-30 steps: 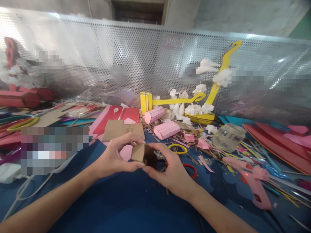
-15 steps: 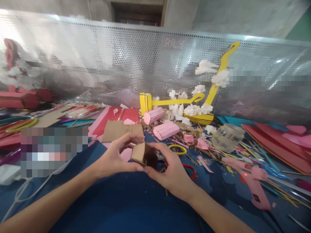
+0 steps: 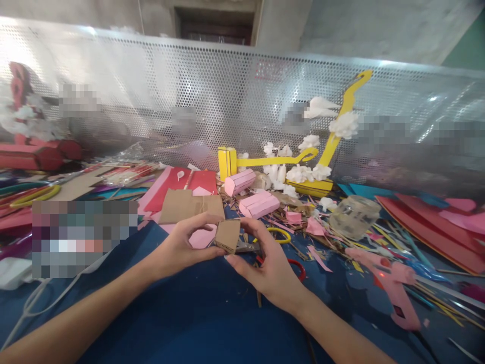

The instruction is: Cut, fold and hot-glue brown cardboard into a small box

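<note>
A small brown cardboard box shape (image 3: 228, 235) is held up between both hands, one flat face toward me. My left hand (image 3: 187, 242) grips its left side, thumb below and fingers above. From the right, my right hand (image 3: 267, 255) holds it with the thumb under the lower edge and fingers at the upper right. Behind and below lie scissors with a yellow handle loop (image 3: 279, 235) and a red one (image 3: 297, 268); the right hand partly covers them. Beyond stand two pink paper-covered prisms (image 3: 259, 204). A flat cardboard sheet (image 3: 178, 205) lies past the left hand.
At right a pink glue gun (image 3: 394, 283) rests beside a clear tape roll (image 3: 354, 217). Yellow models with white flowers (image 3: 308, 187) stand by the perforated metal screen (image 3: 227, 91). Paper scraps and sticks litter the blue table (image 3: 182, 323); a white cable (image 3: 34, 303) runs at left.
The cardboard piece has been turned between my hands, so its flat face now shows where its dark hollow-looking side was. Both hands stay nearly in place.
</note>
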`<state>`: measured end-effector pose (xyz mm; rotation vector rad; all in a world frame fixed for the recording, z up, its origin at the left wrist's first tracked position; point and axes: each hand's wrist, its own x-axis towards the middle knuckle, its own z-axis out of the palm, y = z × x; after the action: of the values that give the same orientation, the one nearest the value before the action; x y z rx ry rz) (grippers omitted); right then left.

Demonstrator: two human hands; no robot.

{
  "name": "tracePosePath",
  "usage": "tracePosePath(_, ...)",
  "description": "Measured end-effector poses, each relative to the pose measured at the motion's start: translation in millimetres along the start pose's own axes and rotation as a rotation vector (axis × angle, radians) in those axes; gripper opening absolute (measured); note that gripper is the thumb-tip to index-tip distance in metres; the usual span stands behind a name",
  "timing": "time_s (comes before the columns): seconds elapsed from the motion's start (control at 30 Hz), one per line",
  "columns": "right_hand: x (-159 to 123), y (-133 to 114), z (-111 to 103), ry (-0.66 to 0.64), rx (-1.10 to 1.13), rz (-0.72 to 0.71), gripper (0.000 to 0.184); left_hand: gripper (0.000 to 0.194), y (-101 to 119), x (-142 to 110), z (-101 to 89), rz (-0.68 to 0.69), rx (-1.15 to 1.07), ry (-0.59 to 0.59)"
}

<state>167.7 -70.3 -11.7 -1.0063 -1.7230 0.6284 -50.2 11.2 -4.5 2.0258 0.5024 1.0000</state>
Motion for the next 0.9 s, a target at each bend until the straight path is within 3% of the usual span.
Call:
tracePosePath(0.1, 0.9, -1.0, 1.1, 0.004, 0.028, 0.024, 0.063, 0.043, -0.5, 0.6, -0.3, 0.015, 0.04, 0.01)
tracePosePath(0.27, 0.7, -0.9, 2.2, 0.124, -0.008, 0.008, 0.083, 0.053, 0.5, -1.5, -1.9, 0.004, 0.144, -0.018)
tracePosePath(0.53, 7.4, 0.1, -7.5, 0.08, -0.113, 0.034, 0.035, 0.059, 6.2, -3.8, 1.4, -0.212, -0.05, 0.005)
tracePosePath(0.63, 11.4, 7.6, -7.6, 0.091, 0.041, 0.15, 0.025, 0.061, 6.3, 0.1, -2.0, -0.274, -0.253, 0.033)
tracePosePath(0.77, 16.3, 12.9, -2.6, 0.213, 0.423, 0.294, 0.029, 0.079, -0.8, 2.7, -4.7, -0.282, -0.699, 0.071)
tracePosePath(0.9, 18.4, 12.3, 2.8, 0.326, 0.608, 0.351, 0.037, 0.087, -7.3, 2.0, 4.6, -0.303, -0.782, 0.079)
